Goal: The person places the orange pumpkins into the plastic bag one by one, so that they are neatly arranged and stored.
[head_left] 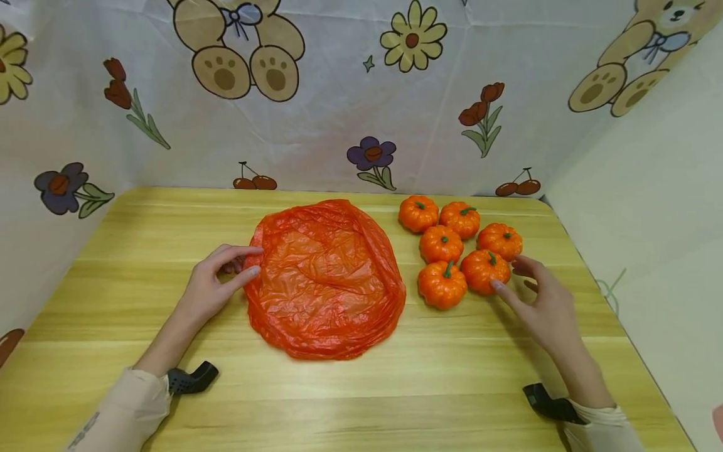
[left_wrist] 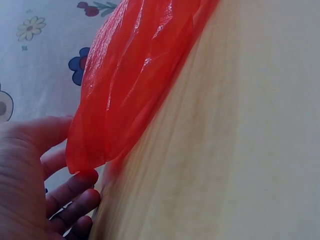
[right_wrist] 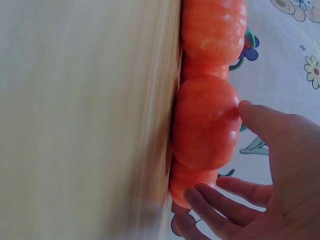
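A crinkled, translucent orange-red plastic bag lies spread in a round shape on the wooden table. At its left edge is my left hand, thumb and index fingertips apart right at the bag's rim. Up close in the left wrist view, the bag hides some fingertips of that hand. Several small orange pumpkins with green stems sit grouped right of the bag. My right hand reaches around the nearest right pumpkin, thumb tip at its side. Its other fingers spread beside the pumpkin behind it.
Further pumpkins stand close together, among them a front left one near the bag's right side. A patterned cloth hangs behind the table, and a pale wall surface borders its right edge.
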`<act>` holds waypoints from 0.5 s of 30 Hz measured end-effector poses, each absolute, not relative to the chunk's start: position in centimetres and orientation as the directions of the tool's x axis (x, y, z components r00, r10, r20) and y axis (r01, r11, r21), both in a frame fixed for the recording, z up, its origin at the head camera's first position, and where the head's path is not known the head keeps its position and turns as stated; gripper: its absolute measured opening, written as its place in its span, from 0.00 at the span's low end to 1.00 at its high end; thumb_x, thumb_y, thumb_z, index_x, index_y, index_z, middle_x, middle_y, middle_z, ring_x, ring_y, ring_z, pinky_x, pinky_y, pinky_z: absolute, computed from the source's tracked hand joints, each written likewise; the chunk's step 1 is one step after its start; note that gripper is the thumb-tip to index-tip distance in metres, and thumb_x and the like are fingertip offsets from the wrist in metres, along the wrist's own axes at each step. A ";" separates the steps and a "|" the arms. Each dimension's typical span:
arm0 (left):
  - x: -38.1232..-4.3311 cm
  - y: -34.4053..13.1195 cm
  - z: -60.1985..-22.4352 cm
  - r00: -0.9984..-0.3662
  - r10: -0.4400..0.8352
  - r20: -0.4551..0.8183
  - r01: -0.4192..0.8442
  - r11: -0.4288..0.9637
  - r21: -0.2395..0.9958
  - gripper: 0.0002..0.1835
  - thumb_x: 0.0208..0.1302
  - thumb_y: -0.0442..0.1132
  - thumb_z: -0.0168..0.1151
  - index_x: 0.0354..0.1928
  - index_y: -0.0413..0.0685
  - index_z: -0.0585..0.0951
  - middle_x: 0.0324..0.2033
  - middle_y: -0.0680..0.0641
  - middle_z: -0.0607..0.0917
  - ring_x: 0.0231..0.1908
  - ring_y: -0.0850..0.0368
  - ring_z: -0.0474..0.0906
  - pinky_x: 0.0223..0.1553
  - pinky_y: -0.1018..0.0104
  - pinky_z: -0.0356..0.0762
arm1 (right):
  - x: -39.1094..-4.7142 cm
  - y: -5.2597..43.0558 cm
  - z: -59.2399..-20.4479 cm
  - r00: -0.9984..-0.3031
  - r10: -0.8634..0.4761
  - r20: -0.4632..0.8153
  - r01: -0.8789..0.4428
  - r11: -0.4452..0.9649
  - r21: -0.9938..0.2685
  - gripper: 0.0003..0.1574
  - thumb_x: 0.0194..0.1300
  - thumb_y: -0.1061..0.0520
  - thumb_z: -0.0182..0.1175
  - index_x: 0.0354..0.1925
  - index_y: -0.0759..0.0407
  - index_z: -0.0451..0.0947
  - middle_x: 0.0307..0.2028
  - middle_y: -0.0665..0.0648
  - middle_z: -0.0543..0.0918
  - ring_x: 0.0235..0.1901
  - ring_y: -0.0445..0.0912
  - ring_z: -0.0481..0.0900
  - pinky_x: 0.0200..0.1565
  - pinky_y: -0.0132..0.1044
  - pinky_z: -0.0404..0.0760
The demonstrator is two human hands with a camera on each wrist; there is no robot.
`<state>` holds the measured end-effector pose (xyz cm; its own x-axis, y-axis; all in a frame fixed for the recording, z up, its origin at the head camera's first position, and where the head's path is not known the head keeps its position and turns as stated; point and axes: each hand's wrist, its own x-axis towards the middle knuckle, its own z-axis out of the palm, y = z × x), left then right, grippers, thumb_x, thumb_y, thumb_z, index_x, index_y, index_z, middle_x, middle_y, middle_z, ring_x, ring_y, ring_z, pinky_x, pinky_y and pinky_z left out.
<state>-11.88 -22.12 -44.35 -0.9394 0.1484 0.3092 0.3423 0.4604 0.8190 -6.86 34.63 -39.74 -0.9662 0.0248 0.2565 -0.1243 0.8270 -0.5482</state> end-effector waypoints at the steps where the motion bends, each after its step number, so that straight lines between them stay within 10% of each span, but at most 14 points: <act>1: -11.9 -22.1 -44.3 -0.939 0.152 0.308 0.343 0.468 0.815 0.18 0.67 0.33 0.73 0.58 0.52 0.87 0.39 0.50 0.81 0.37 0.59 0.71 0.39 0.74 0.70 | -6.9 34.5 -39.8 -0.966 0.025 0.257 -0.124 0.827 -0.548 0.41 0.68 0.47 0.73 0.70 0.65 0.71 0.63 0.69 0.81 0.59 0.65 0.81 0.56 0.60 0.79; 7: -11.6 -22.2 -44.2 -0.940 0.164 0.299 0.340 0.485 0.805 0.16 0.67 0.33 0.73 0.56 0.51 0.88 0.39 0.49 0.81 0.37 0.59 0.72 0.39 0.75 0.70 | -7.2 33.9 -40.0 -0.965 0.003 0.261 -0.145 0.824 -0.548 0.42 0.64 0.49 0.77 0.67 0.67 0.74 0.59 0.69 0.84 0.56 0.62 0.83 0.53 0.39 0.84; 15: -11.7 -22.2 -44.3 -0.944 0.158 0.289 0.329 0.497 0.803 0.15 0.68 0.34 0.73 0.55 0.50 0.88 0.41 0.49 0.84 0.38 0.59 0.73 0.39 0.75 0.70 | -7.4 33.6 -40.2 -0.974 0.006 0.225 -0.127 0.812 -0.570 0.47 0.61 0.50 0.79 0.69 0.67 0.71 0.59 0.70 0.83 0.57 0.63 0.82 0.54 0.55 0.81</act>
